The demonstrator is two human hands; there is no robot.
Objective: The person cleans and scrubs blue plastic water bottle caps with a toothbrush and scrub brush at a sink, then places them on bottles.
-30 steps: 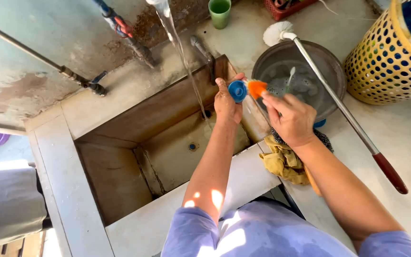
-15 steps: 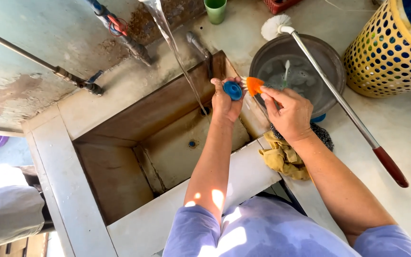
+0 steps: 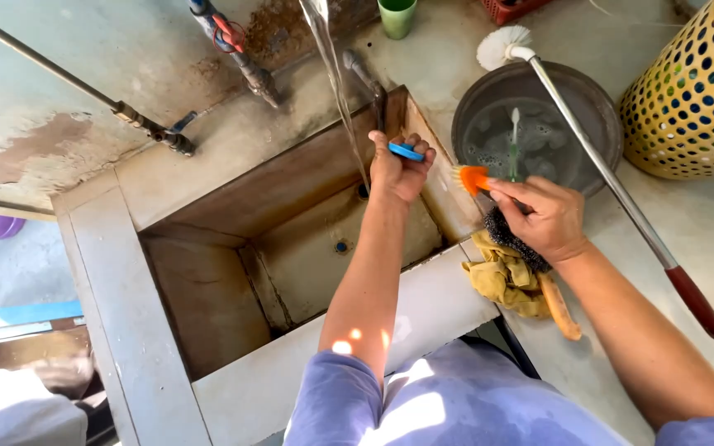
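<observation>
Your left hand (image 3: pixel 398 169) gripped the blue lid (image 3: pixel 406 151) over the concrete sink (image 3: pixel 233 206) by the running water (image 3: pixel 336 91); your right hand (image 3: pixel 539 216) pinched the orange brush (image 3: pixel 473 178) above the soapy basin (image 3: pixel 588 107).

Blue lid (image 3: pixel 406 151), orange brush (image 3: pixel 473 178), yellow perforated basket (image 3: pixel 692 99) & rag (image 3: pixel 504 282), green cup (image 3: pixel 397 16).

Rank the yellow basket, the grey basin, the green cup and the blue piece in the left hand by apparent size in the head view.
1. Grey basin and yellow basket: unsure, since the basket is cut off by the frame.
3. Green cup, also partly cropped.
4. Blue piece in the left hand.
</observation>
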